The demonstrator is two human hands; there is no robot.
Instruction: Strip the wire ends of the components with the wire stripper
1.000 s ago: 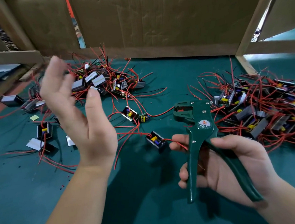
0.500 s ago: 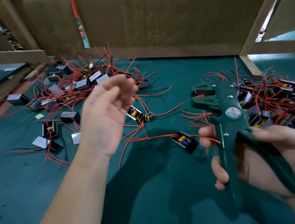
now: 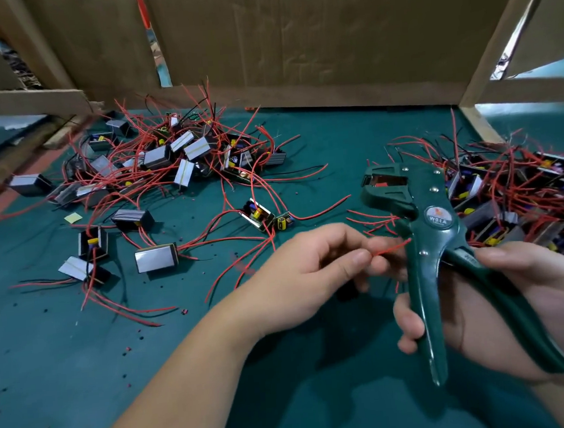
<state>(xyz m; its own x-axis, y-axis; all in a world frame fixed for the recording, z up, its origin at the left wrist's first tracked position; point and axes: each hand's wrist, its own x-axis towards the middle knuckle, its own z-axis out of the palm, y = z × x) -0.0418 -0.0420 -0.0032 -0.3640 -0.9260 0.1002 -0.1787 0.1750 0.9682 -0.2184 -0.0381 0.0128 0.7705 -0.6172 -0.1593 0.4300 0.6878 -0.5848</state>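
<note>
My right hand grips the two handles of a dark green wire stripper, jaws up and pointing left. My left hand sits just left of the tool and pinches a red wire between thumb and forefinger; the wire's end reaches toward the stripper's body. The component that this wire belongs to is hidden behind my hands. A pile of small boxed components with red wires lies at the back left, and a second pile at the right behind the stripper.
A green mat covers the table, dotted with tiny bits of stripped insulation. Loose components lie near the left pile. Cardboard walls and wooden strips close off the back and sides.
My left hand came down from an open raised pose and now pinches a red wire beside the stripper. My right hand stayed on the handles, with the tool shifted right.
</note>
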